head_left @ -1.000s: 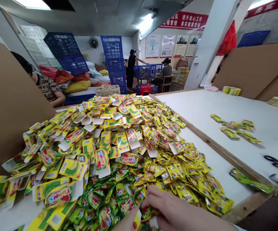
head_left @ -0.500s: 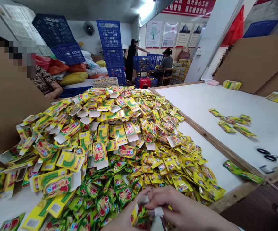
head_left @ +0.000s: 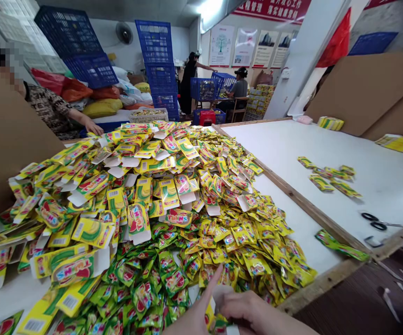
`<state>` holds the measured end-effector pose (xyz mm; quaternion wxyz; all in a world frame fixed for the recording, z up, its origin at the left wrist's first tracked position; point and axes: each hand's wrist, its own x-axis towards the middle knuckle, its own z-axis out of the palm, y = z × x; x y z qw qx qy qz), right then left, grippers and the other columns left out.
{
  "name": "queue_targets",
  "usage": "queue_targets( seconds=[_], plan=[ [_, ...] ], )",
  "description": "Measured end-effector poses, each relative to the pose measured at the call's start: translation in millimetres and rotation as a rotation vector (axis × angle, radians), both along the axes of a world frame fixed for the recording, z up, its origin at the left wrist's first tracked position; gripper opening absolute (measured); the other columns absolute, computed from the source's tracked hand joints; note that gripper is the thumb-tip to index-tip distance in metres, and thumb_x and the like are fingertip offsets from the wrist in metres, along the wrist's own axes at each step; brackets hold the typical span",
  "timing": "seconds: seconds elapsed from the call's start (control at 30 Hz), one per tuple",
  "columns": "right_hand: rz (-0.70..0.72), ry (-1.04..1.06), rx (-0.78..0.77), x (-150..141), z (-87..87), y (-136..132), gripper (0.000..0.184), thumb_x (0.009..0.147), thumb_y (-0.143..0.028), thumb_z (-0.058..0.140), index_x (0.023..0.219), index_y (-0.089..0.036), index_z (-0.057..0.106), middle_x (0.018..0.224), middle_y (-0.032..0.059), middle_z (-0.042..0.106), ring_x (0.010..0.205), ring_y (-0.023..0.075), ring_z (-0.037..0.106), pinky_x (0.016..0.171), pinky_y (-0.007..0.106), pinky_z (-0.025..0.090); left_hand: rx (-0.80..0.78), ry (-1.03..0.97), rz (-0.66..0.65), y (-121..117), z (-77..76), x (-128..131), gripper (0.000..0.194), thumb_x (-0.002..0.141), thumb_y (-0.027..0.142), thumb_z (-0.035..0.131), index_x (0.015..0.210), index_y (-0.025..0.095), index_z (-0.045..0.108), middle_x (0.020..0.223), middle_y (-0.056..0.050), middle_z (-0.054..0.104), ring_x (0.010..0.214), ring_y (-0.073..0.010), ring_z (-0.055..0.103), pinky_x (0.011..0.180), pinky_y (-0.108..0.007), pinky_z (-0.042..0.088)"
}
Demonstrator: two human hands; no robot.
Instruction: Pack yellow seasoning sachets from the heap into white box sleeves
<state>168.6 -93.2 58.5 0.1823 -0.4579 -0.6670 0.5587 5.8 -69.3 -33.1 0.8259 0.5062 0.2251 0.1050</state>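
The left hand (head_left: 197, 317) is clamped on the left side of a small yellow box (head_left: 208, 312), its forefinger pointing up. The right hand (head_left: 252, 308) is at the box's other side with its fingers bent together; whether they pinch the box cannot be told. The box, with a raised white flap (head_left: 222, 292), is just above the near edge of the white table (head_left: 281, 200), in front of the heaps.

Yellow boxes (head_left: 96, 232) lie heaped toward the table's left and far edges. Green packets (head_left: 143, 298) spread by the near edge, and yellow packets (head_left: 253, 265) lie right of them. Past a wooden strip (head_left: 292, 193), scissors (head_left: 385, 224) rest near the right-hand surface's near edge. A long green packet (head_left: 340, 245) lies by the table's near right corner. Another person's hand (head_left: 93, 126) is at the heap's far left
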Motion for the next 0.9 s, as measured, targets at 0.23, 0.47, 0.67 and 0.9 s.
queue_targets(
  seconds=[0.23, 0.47, 0.67, 0.9],
  plan=[
    [-0.693, -0.2, 0.324, 125, -10.4, 29, 0.024, 0.077, -0.028, 0.051, 0.099, -0.023, 0.055, 0.09, 0.006, 0.067, 0.051, 0.0152, 0.056, 0.046, 0.027, 0.044, 0.682, 0.597, 0.457, 16, 2.2, -8, 0.065, 0.074, 0.04, 0.059, 0.13, 0.02, 0.034, 0.134, -0.012, 0.041, 0.127, -0.0282, 0.034, 0.107, -0.046, 0.025],
    [-0.878, -0.571, 0.554, 207, -21.3, 70, 0.015, 0.077, -0.026, 0.041, 0.082, -0.019, 0.053, 0.05, -0.0028, 0.054, 0.036, 0.0134, 0.046, 0.041, 0.026, 0.039, 1.08, 0.842, 0.382, 29, -42.0, -27, 0.049, 0.081, 0.029, 0.045, 0.128, 0.017, 0.038, 0.127, -0.014, 0.047, 0.12, -0.029, 0.043, 0.093, -0.046, 0.043],
    [-0.717, -0.719, 0.571, 184, -60.1, 71, 0.017, 0.074, -0.021, 0.044, 0.081, -0.018, 0.059, 0.059, 0.0001, 0.06, 0.051, 0.0155, 0.052, 0.052, 0.027, 0.041, 1.185, 0.813, 0.474, 28, -61.4, -28, 0.047, 0.082, 0.025, 0.038, 0.129, 0.022, 0.035, 0.121, -0.012, 0.046, 0.113, -0.029, 0.046, 0.09, -0.046, 0.045],
    [-0.716, -0.871, 0.647, 188, -52.3, 63, 0.019, 0.077, -0.016, 0.043, 0.08, -0.021, 0.061, 0.091, 0.0041, 0.062, 0.071, 0.016, 0.059, 0.065, 0.027, 0.044, 1.175, 0.751, 0.476, 33, -70.2, -36, 0.045, 0.082, 0.024, 0.038, 0.127, 0.022, 0.037, 0.117, -0.011, 0.044, 0.108, -0.0261, 0.048, 0.087, -0.044, 0.047]
  ],
)
